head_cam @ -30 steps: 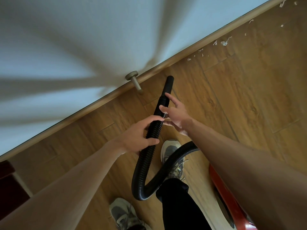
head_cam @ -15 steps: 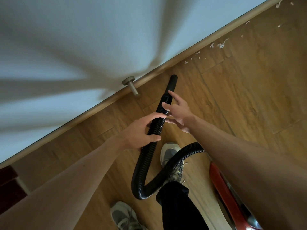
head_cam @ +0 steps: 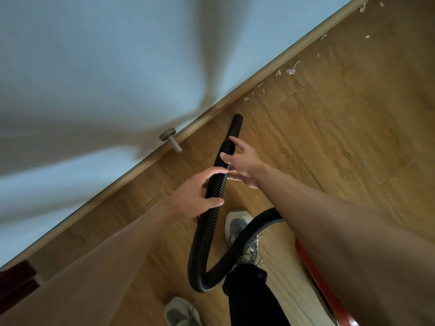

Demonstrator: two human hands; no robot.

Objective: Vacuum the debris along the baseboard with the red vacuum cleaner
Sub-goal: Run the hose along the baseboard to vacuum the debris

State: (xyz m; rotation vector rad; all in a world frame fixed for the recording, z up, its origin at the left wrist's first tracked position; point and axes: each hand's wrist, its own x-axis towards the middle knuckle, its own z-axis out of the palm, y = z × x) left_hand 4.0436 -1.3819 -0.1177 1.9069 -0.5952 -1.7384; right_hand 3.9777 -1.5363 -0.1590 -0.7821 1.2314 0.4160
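A black ribbed vacuum hose (head_cam: 213,184) loops down by my feet and back up to my hands. Its smooth nozzle (head_cam: 236,124) points at the floor just short of the wooden baseboard (head_cam: 259,76). My left hand (head_cam: 197,196) is wrapped around the hose below the cuff. My right hand (head_cam: 244,161) is beside the cuff with fingers spread, index finger and thumb touching the hose. White debris scraps (head_cam: 290,70) lie along the baseboard, up and right of the nozzle. The red vacuum body (head_cam: 324,285) shows partly under my right arm.
A metal door stop (head_cam: 170,138) sticks out of the baseboard left of the nozzle. My grey shoes (head_cam: 237,227) (head_cam: 180,311) stand on the wood floor, one under the hose loop. A dark red object (head_cam: 16,281) sits at the lower left by the wall.
The nozzle and both hands have shifted slightly right along the baseboard, toward the debris. The left hand keeps its grip and the right hand keeps its spread pose.
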